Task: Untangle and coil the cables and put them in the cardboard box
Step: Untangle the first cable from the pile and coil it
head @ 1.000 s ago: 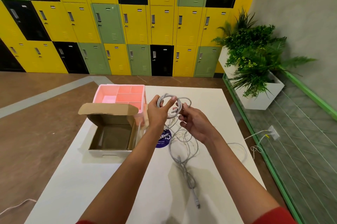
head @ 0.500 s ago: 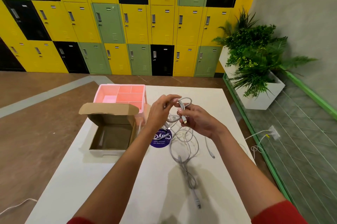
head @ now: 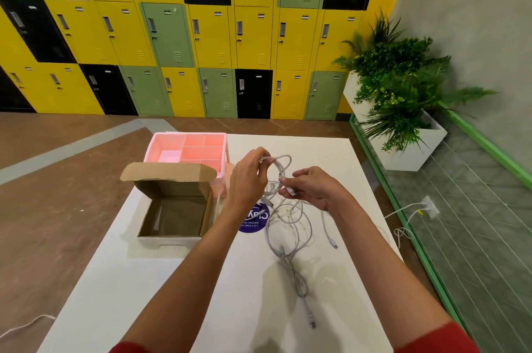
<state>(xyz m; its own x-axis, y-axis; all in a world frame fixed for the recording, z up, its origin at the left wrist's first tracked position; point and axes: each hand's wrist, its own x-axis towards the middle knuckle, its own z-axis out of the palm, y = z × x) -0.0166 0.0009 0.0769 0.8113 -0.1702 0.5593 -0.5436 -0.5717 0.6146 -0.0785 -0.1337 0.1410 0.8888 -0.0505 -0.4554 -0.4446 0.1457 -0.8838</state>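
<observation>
My left hand (head: 248,177) pinches the top of a small coil of white cable (head: 280,170) held above the table. My right hand (head: 313,187) pinches the same cable near its plug end, just right of the coil. Below them a tangle of grey and white cables (head: 289,226) lies on the white table (head: 144,280), with one plug trailing toward me (head: 311,319) and another loose end at the right (head: 331,240). The open cardboard box (head: 172,208) stands left of my left forearm, lid flap up, and holds no cable that I can see.
A pink compartment tray (head: 198,148) stands behind the box. A round purple sticker (head: 254,220) lies under the cables. The table's right edge borders a green-framed glass panel (head: 431,252). A white planter with plants (head: 403,111) stands far right, and coloured lockers (head: 201,36) line the back wall.
My hands have drawn slightly apart. The right hand slid down the cable to the plug end while the left keeps the small coil raised. One loose end now lies on the table at right.
</observation>
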